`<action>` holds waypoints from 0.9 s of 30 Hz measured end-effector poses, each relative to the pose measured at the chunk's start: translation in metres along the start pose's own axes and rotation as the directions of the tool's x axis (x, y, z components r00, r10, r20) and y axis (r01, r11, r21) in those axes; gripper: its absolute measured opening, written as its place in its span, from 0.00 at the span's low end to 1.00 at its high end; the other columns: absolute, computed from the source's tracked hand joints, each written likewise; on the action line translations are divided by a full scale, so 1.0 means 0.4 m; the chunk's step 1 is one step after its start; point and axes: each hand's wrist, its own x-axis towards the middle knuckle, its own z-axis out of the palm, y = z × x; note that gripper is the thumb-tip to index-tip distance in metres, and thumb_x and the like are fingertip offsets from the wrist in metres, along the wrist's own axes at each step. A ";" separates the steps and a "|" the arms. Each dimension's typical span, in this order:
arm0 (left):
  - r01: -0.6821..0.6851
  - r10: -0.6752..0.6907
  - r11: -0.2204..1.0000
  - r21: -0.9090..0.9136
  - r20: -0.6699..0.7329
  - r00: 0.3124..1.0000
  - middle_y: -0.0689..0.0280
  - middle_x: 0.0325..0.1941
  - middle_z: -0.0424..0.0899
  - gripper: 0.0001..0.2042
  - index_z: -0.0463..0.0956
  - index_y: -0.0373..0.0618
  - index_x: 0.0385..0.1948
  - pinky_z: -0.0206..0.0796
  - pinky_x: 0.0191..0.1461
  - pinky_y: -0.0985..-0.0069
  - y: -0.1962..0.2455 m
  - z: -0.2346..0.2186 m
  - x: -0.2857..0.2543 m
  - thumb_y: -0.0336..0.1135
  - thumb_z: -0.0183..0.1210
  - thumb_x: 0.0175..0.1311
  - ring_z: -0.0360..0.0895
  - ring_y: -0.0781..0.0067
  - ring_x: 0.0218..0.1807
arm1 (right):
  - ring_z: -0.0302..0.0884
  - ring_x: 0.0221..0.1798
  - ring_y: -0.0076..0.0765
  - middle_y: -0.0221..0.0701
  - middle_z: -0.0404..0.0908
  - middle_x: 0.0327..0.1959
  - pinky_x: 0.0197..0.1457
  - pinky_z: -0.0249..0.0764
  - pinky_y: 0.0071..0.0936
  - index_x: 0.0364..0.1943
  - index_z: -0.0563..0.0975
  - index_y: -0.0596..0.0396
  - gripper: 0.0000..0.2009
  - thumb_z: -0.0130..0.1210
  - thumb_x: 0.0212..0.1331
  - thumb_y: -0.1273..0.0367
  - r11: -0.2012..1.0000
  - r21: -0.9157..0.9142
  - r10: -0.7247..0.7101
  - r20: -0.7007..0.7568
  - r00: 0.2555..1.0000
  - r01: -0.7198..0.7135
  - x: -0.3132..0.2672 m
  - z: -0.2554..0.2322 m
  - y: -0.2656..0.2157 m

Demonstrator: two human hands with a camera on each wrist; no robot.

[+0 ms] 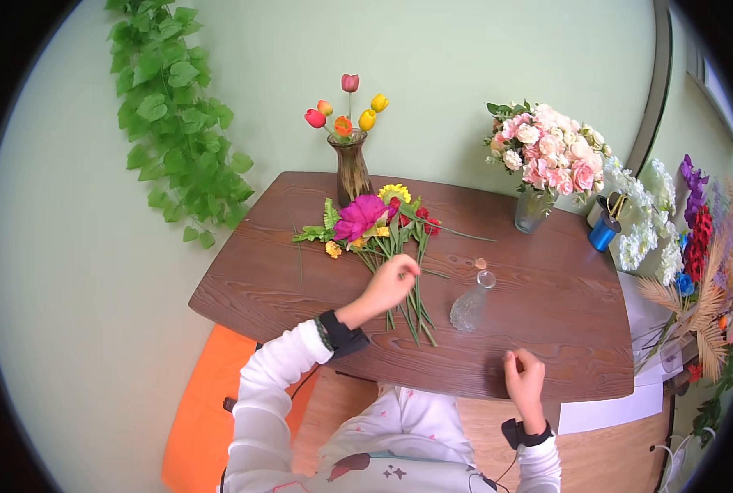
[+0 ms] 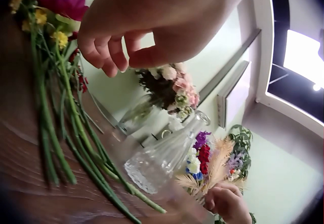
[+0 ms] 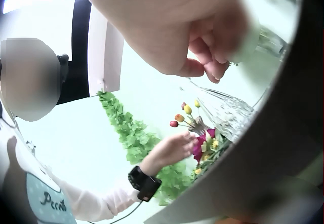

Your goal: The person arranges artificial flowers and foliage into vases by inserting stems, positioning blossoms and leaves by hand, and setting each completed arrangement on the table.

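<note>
My left hand (image 1: 389, 281) hovers over the green stems (image 1: 420, 316) of a loose bunch of artificial flowers on the table. Its fingers hang loosely curled, and the left wrist view shows nothing between them and the thumb. The bunch has a large magenta flower (image 1: 360, 218), a yellow sunflower (image 1: 395, 192) and small red flowers (image 1: 430, 223). Right of the stems stands an upright clear glass vase (image 1: 470, 306) with no flowers in it. By the table's front edge, my right hand (image 1: 526, 380) is loosely curled, its fingers (image 3: 205, 54) holding nothing.
On the brown wooden table (image 1: 276, 271), a dark vase (image 1: 350, 168) holds several tulips at the back. A glass vase (image 1: 530, 212) of pink roses (image 1: 551, 148) and a blue ribbon spool (image 1: 604, 233) stand at the right. More artificial flowers (image 1: 699, 246) crowd the right side.
</note>
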 end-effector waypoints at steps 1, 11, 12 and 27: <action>0.166 -0.167 0.985 -0.036 -0.019 0.986 0.62 0.33 0.73 0.07 0.68 0.39 0.31 0.65 0.35 0.79 -0.025 -0.032 -0.003 0.21 0.49 0.50 0.72 0.73 0.35 | 0.65 0.12 0.29 0.35 0.69 0.10 0.18 0.60 0.25 0.19 0.74 0.61 0.09 0.53 0.52 0.70 0.998 0.065 0.003 0.039 0.999 -0.005 0.015 -0.011 -0.009; 0.544 -0.554 0.832 -0.109 -0.224 0.802 0.57 0.35 0.73 0.25 0.53 0.31 0.47 0.67 0.18 0.81 -0.200 -0.139 0.028 0.32 0.58 0.53 0.78 0.74 0.24 | 0.72 0.20 0.42 0.37 0.73 0.18 0.24 0.67 0.32 0.24 0.76 0.58 0.06 0.53 0.51 0.69 0.904 0.276 -0.411 0.353 0.841 0.326 0.103 0.041 -0.257; 0.544 -0.563 0.827 -0.143 -0.221 0.797 0.59 0.31 0.74 0.27 0.54 0.29 0.46 0.66 0.17 0.81 -0.196 -0.139 0.032 0.33 0.60 0.52 0.78 0.75 0.24 | 0.72 0.22 0.40 0.37 0.73 0.21 0.26 0.68 0.32 0.26 0.76 0.58 0.06 0.52 0.52 0.69 0.899 0.277 -0.428 0.388 0.816 0.340 0.110 0.067 -0.276; 0.399 -0.473 0.862 -0.312 -0.217 0.854 0.71 0.23 0.70 0.05 0.64 0.46 0.33 0.67 0.22 0.83 -0.167 -0.184 -0.018 0.31 0.50 0.59 0.70 0.82 0.21 | 0.72 0.45 0.57 0.48 0.68 0.48 0.47 0.69 0.45 0.55 0.62 0.48 0.25 0.50 0.50 0.62 0.984 -0.071 -0.108 0.483 0.869 0.162 0.288 0.472 -0.339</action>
